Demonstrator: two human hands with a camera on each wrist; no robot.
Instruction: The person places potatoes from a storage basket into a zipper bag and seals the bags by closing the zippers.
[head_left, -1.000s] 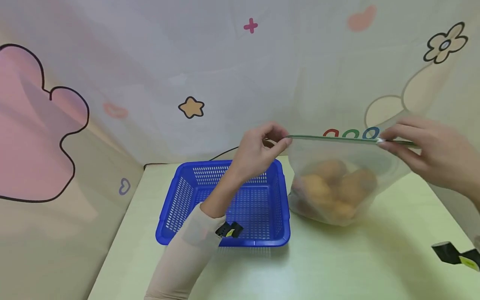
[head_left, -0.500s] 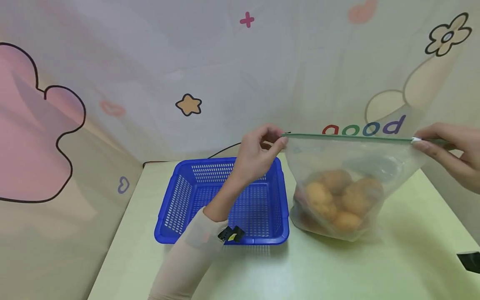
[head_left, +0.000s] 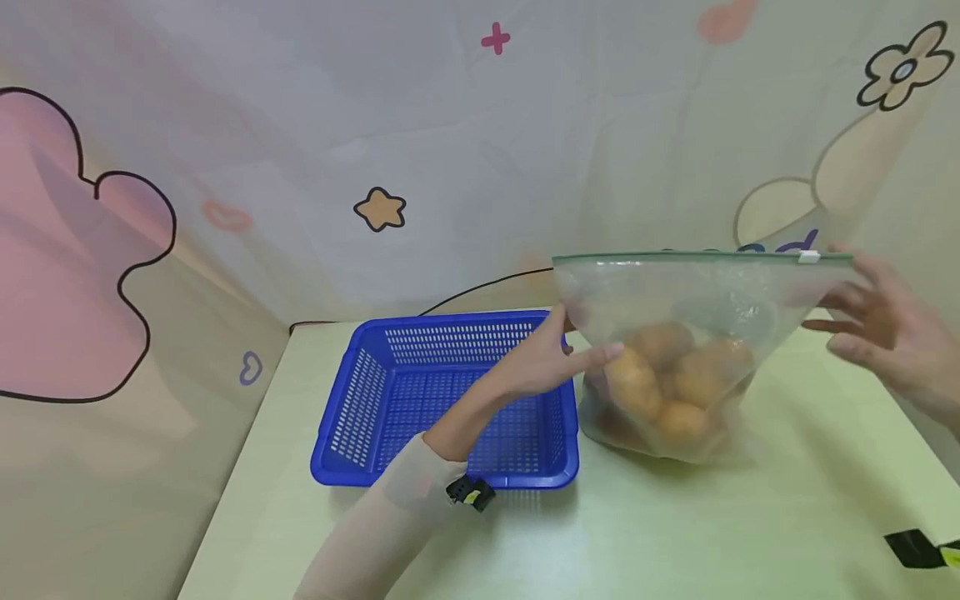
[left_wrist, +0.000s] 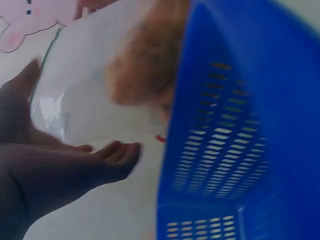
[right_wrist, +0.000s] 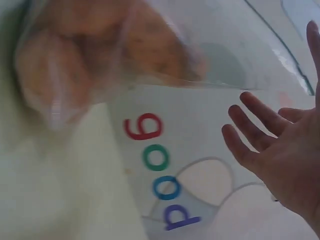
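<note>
A frosted zip bag (head_left: pixel 712 300) holding several potatoes (head_left: pixel 682 375) stands on the table at the right, its green zip edge at the top. The white slider (head_left: pixel 808 257) sits near the right end of that edge. My left hand (head_left: pixel 543 358) is at the bag's left side, thumb along the front and the other fingers behind it. Spread fingers show on my right hand (head_left: pixel 892 333), which is beside the bag's right side. In the right wrist view that hand's fingers (right_wrist: pixel 260 120) are extended near the plastic with nothing between them.
A blue plastic basket (head_left: pixel 558 467) with slotted walls stands just left of the bag, under my left forearm. A patterned cloth (head_left: pixel 450 125) hangs behind the table (head_left: pixel 637 533), with a thin black cable (head_left: pixel 480 287) along its foot.
Both hands have let go of the zip edge. The left moved down to the bag's left side; the right first drew the slider rightward, then released it and spread its fingers.
</note>
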